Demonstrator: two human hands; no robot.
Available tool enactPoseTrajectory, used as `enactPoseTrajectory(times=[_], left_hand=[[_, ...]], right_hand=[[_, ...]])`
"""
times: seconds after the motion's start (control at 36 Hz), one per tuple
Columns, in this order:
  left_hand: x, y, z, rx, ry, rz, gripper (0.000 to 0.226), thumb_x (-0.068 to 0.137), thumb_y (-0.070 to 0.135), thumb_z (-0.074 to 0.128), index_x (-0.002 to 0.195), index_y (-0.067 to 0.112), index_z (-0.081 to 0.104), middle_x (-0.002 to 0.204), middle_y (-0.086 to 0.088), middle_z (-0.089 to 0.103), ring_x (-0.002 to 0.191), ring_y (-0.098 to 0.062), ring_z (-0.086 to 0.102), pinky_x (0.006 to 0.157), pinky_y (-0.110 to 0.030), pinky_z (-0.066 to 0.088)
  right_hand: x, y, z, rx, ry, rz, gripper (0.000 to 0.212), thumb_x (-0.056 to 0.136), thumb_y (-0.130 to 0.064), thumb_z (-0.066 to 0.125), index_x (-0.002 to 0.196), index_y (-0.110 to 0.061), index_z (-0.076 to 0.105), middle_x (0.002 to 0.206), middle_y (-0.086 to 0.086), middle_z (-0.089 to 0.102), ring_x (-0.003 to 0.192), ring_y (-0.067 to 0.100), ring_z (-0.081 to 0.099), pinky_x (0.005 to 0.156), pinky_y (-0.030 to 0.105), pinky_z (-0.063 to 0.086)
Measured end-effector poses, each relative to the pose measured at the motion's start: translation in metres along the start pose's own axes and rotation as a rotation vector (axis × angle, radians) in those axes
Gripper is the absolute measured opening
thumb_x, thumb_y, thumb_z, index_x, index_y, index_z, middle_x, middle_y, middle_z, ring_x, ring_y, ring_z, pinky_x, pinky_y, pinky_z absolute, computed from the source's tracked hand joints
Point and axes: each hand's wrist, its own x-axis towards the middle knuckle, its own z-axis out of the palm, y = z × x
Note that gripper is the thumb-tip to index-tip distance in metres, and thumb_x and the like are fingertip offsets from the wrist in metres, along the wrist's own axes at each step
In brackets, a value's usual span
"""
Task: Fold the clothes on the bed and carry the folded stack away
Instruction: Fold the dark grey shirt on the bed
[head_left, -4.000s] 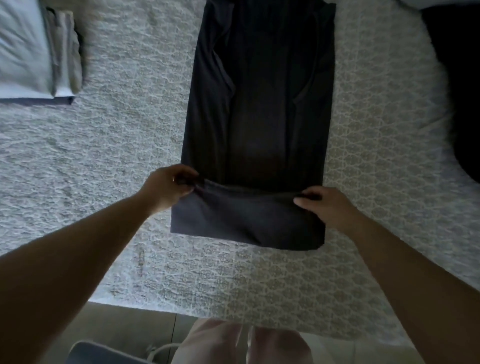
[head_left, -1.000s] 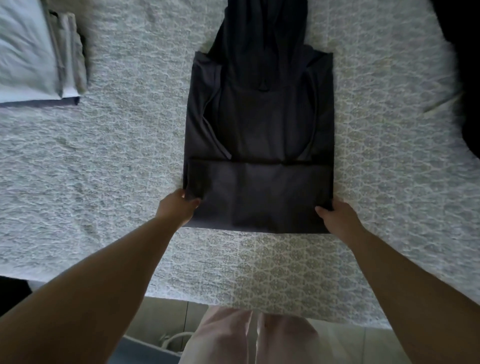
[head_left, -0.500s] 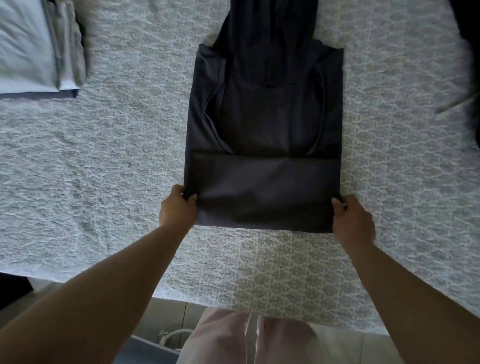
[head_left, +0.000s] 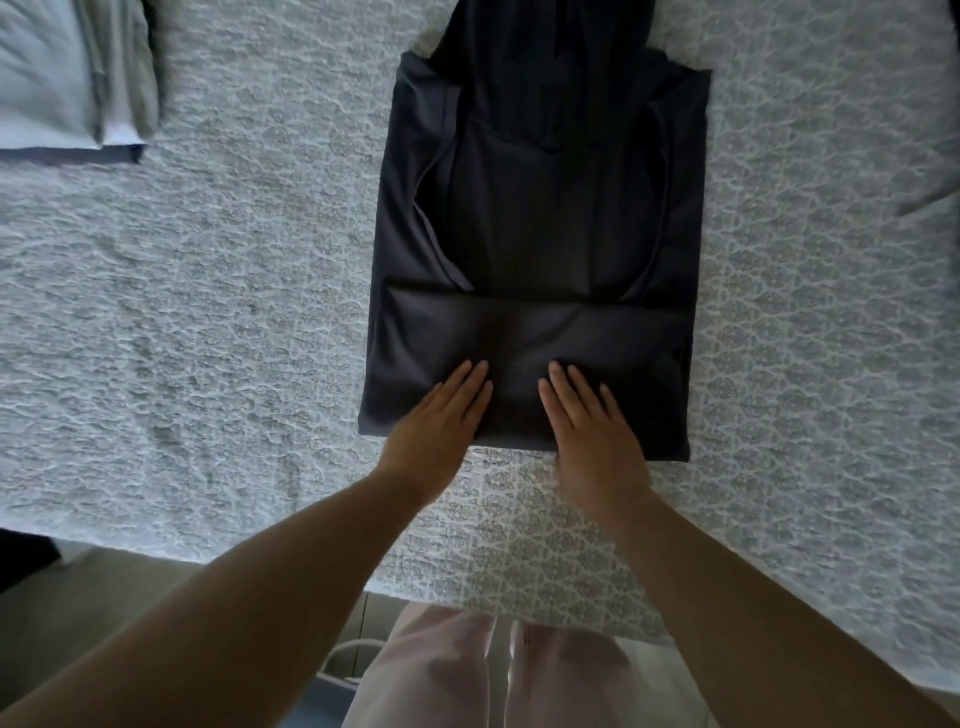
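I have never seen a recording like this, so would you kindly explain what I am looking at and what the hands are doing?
There is no machine here: a person wears a camera on the head, looking down at their own arms. They stand at a bed with a patterned white bedspread. A dark hooded top lies on it, its lower part folded up. The left hand and right hand rest flat on that fold, fingers straight, holding nothing. A stack of folded light clothes sits far left.
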Motion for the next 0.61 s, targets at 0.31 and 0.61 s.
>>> enactPoseTrajectory(times=[0.31, 0.61], left_hand=[[-0.023, -0.061, -0.019, 0.116, -0.056, -0.243, 0.073, 0.095, 0.013, 0.037, 0.151, 0.015, -0.01, 0.159, -0.003, -0.016, 0.147, -0.017, -0.009, 0.118, -0.038, 0.007], [-0.028, -0.07, -0.056, 0.071, -0.129, -0.179, 0.065, 0.094, 0.005, 0.034, 0.152, 0.023, 0.012, 0.16, 0.005, 0.012, 0.146, -0.012, 0.014, 0.117, -0.035, 0.011]], right_hand=[[-0.018, 0.065, -0.028, -0.009, 0.008, 0.176, 0.063, 0.098, -0.016, 0.043, 0.151, -0.011, 0.01, 0.16, 0.004, 0.001, 0.147, 0.016, 0.006, 0.116, 0.027, 0.016], [-0.027, 0.074, -0.057, 0.01, 0.114, 0.179, 0.042, 0.083, -0.003, 0.061, 0.125, -0.005, 0.06, 0.111, 0.019, 0.067, 0.092, 0.036, 0.065, 0.077, 0.041, 0.047]])
